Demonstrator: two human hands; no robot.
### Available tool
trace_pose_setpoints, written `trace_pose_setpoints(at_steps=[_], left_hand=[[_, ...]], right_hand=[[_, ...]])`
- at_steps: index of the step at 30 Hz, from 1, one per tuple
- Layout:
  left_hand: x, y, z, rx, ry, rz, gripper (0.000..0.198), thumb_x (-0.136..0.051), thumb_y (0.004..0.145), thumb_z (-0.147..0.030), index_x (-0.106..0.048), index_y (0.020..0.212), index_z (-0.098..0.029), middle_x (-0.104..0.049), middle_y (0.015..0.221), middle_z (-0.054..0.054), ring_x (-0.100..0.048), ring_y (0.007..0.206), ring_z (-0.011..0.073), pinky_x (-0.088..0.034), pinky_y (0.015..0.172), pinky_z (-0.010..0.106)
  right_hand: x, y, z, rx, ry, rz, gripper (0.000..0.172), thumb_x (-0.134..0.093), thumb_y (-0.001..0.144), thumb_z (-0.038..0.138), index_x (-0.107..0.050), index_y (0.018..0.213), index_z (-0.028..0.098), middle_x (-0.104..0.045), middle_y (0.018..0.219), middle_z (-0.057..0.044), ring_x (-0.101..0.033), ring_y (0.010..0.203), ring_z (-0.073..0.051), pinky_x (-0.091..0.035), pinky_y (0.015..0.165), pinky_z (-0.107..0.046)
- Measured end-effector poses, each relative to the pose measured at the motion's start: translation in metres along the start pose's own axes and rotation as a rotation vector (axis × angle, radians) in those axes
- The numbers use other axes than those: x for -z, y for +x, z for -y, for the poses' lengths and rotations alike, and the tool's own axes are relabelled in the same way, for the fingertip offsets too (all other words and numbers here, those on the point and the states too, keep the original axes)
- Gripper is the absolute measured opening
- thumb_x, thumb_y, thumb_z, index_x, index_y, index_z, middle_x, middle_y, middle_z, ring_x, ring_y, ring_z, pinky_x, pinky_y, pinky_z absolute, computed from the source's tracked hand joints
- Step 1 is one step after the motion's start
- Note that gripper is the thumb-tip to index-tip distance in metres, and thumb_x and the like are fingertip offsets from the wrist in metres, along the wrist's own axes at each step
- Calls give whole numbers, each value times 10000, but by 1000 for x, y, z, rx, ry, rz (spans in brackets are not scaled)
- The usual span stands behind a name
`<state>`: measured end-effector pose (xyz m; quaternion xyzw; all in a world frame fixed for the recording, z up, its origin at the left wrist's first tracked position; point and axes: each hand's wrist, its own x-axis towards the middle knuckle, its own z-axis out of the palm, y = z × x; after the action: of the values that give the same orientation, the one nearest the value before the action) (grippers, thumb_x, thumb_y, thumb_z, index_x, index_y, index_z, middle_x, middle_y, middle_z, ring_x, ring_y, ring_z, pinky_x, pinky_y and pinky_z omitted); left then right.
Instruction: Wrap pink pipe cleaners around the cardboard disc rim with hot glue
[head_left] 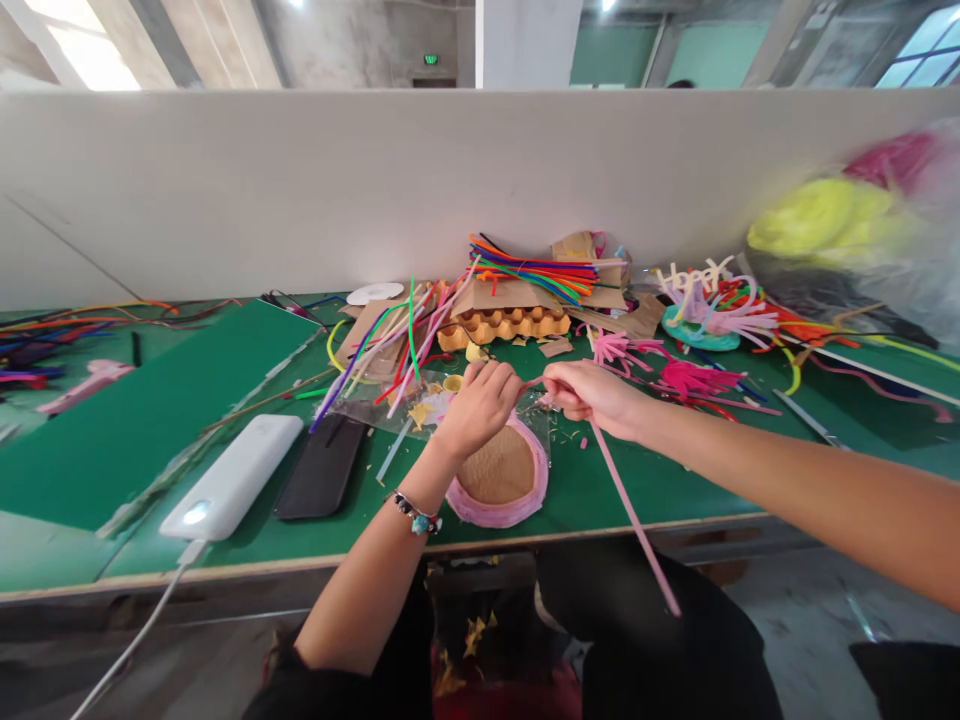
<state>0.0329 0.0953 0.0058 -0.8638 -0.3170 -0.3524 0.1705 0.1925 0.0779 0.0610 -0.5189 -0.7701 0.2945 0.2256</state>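
A pink pipe cleaner (630, 500) runs between my hands, its long end slanting down from the right one past the table edge. My left hand (484, 400) is closed around its short end, with a beaded bracelet on that wrist. Just to the right, my right hand (592, 392) pinches the same pipe cleaner. Beneath the left hand lies a round brown cardboard disc (499, 468) edged with a thick pink ring (504, 514). Part of the disc is hidden by that hand.
Behind stand an orange egg carton (502, 326) and a bundle of colored pipe cleaners (532, 268). A white power bank (232, 478) with a cable and a black phone (321, 468) lie left. Pink pipe-cleaner tufts (697, 380) and a teal piece (701, 335) are right.
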Motion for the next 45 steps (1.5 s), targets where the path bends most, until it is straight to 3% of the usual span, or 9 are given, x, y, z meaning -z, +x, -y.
trace_pose_setpoints(at_steps=[4,7,11,15,25,30,35,40,45], left_hand=[[4,4,1,117,-314,9,192,-404,877,-209,-486,713,-151,-531,666,12,-491,642,132,-372,653,266],[6,6,2,198,-599,52,170,-445,848,-190,-464,682,-157,-513,645,-6,-478,605,106,-379,592,224],[7,6,2,283,-764,126,171,-467,829,-212,-473,667,-159,-503,630,-14,-467,594,99,-384,576,215],[7,5,1,295,-806,152,172,-468,826,-221,-488,667,-156,-506,630,-11,-471,603,100,-389,587,221],[6,5,3,246,-730,149,168,-474,826,-195,-474,662,-159,-513,628,-16,-479,596,95,-381,565,208],[7,6,3,172,-493,104,161,-479,837,-203,-489,683,-156,-519,615,-21,-487,585,99,-370,598,230],[5,3,3,87,-171,56,187,-409,879,-240,-519,756,-153,-571,673,6,-539,664,131,-359,661,265],[1,2,0,-8,74,-16,292,-312,914,-257,-524,741,-157,-586,690,39,-547,682,158,-342,662,291],[3,2,-1,138,-129,19,245,-386,888,-265,-508,708,-153,-557,657,19,-519,636,143,-349,638,280]], right_hand=[[9,-4,-1,96,-129,-102,133,-379,800,239,-487,745,183,-404,504,50,-344,442,-80,-244,454,-223],[19,-7,-4,370,-569,-149,171,-395,813,209,-542,898,185,-536,631,1,-424,523,-103,-200,467,-244],[28,-9,-6,725,-1127,-147,337,-265,889,177,-598,830,189,-588,653,-26,-470,557,-109,-229,488,-270],[32,-10,-5,829,-1262,-149,372,-254,907,180,-621,848,184,-613,657,-25,-468,546,-100,-247,483,-269],[31,-11,-3,776,-1296,-69,361,-268,896,165,-619,808,167,-606,648,-33,-437,519,-98,-208,453,-277],[26,-13,-3,697,-1276,-109,306,-318,863,141,-614,791,158,-601,620,-34,-481,521,-108,-192,447,-267],[16,-13,-5,444,-1049,-127,244,-356,795,148,-595,748,162,-605,634,-38,-486,510,-119,-144,440,-264],[16,-7,-5,241,-552,34,278,-347,822,222,-555,648,162,-596,602,-22,-497,537,-106,-274,496,-240],[19,-1,-8,224,-475,83,301,-317,851,208,-575,705,160,-612,639,-9,-518,562,-96,-340,527,-224]])
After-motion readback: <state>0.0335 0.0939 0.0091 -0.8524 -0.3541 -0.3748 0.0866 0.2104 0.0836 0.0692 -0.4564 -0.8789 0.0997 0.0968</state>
